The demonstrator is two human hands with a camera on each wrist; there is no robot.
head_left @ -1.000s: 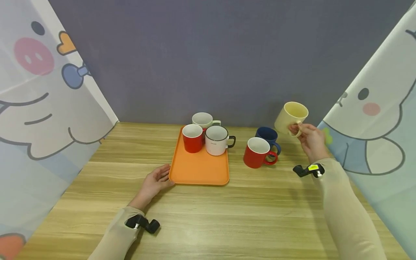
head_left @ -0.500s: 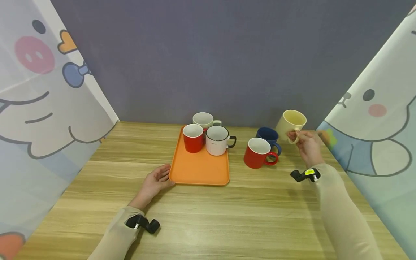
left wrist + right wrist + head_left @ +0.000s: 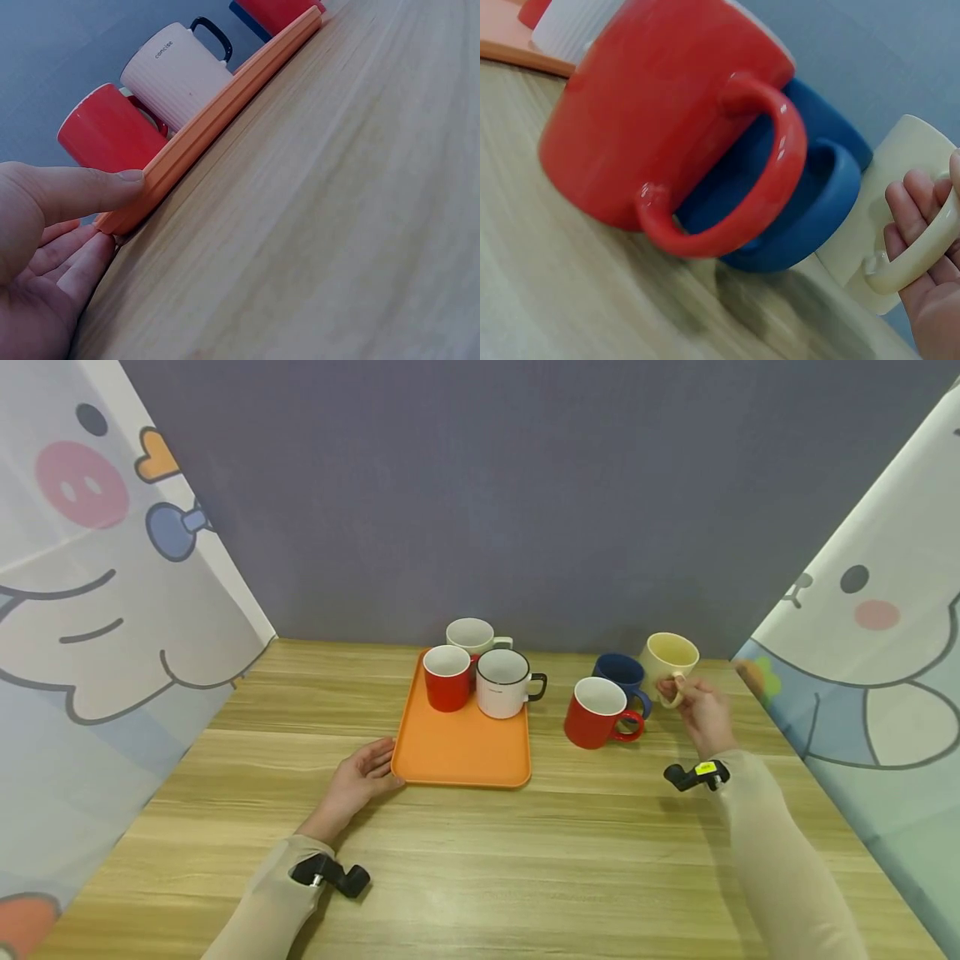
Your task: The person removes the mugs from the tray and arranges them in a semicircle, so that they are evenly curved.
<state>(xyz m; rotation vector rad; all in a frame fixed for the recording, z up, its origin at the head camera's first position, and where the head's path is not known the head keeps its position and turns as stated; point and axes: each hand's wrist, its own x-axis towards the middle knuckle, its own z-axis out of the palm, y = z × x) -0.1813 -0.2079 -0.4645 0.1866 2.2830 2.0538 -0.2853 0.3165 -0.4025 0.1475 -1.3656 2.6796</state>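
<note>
My right hand (image 3: 703, 714) grips the handle of a pale yellow mug (image 3: 670, 653), which is upright at the back right, beside a dark blue mug (image 3: 619, 670). In the right wrist view, the fingers (image 3: 909, 214) pass through the handle. A red mug (image 3: 592, 718) stands in front of the blue one. My left hand (image 3: 362, 781) holds the near left corner of an orange tray (image 3: 461, 752), its thumb (image 3: 94, 189) along the front side and the other fingers at the left edge. Another red mug (image 3: 447, 683) and a white black-rimmed mug (image 3: 501, 689) stand on the tray.
A pale mug (image 3: 470, 633) is partly hidden behind the tray's front mugs. The wooden table (image 3: 480, 868) ends at a grey back wall (image 3: 480, 502). Cartoon-printed cloths (image 3: 150, 610) hang on both sides.
My right hand has lowered the yellow mug toward the table beside the blue mug, and it has gone from tilted to upright. My left hand stays at the tray corner.
</note>
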